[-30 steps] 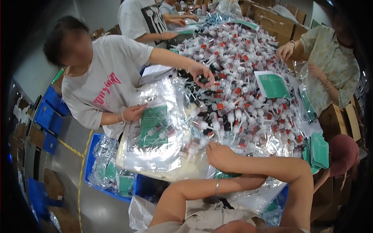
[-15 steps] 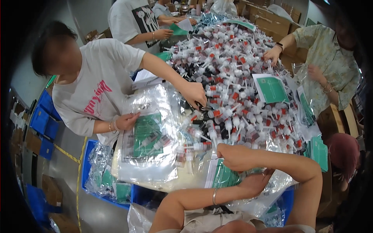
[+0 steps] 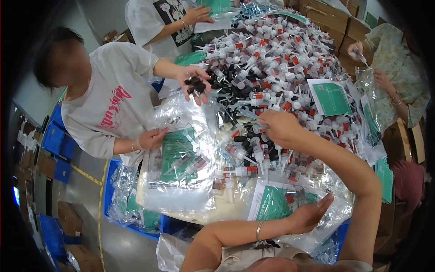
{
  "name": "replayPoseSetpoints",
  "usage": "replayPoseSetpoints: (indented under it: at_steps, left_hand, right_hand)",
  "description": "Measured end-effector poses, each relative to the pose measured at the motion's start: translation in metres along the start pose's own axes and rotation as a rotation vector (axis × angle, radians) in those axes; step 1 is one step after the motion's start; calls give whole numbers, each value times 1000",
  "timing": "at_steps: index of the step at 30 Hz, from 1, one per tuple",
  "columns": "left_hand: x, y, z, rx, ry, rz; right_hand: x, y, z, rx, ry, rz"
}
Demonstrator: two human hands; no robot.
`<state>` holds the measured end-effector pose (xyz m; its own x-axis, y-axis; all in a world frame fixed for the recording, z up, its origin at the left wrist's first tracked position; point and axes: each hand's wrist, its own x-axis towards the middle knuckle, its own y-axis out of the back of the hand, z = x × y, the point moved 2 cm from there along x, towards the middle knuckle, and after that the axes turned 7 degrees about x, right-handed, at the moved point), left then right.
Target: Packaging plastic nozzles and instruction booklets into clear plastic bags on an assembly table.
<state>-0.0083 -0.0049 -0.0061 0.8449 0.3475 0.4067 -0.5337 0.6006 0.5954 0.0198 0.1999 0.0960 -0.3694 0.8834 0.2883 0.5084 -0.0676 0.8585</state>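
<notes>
My right hand (image 3: 282, 128) reaches over the near side of a large heap of small clear bottles (image 3: 276, 63) with white nozzle tips and red or dark labels. Its fingers are bent together at the heap; what they hold, if anything, is hidden. Pale blue thin pieces (image 3: 246, 113) and small black caps (image 3: 242, 141) lie close by. My left hand (image 3: 309, 218) rests with fingers stretched out on a clear plastic bag (image 3: 339, 205) near me. In that bag are a green-and-white printed card (image 3: 273, 202) and bottles with dark contents (image 3: 294, 196).
Across on the left, a co-worker's open palm (image 3: 195, 85) bears several black caps, beside another filled clear bag (image 3: 179, 199). Another co-worker at right holds a clear bag (image 3: 364, 80). A blue bin (image 3: 108, 192) with bagged sets stands at the table's left edge.
My right hand has moved from the near bag up to the heap. My left hand's fingers have spread. The left co-worker's hand has drawn back from the heap with black caps.
</notes>
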Motion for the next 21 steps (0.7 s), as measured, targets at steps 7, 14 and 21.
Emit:
replayPoseSetpoints:
  at_steps: [7, 14, 21]
  left_hand:
    - [-9, -14, -4, -11, 22, -31]
    - [-11, -23, -12, -256, -47, 176]
    - [-6, -19, -8, 17, 2, -193]
  right_hand:
    - [80, -79, 1, -172, -3, -93]
    - [126, -105, 11, -37, -169, -121]
    - [128, -50, 45, 284, -62, -296]
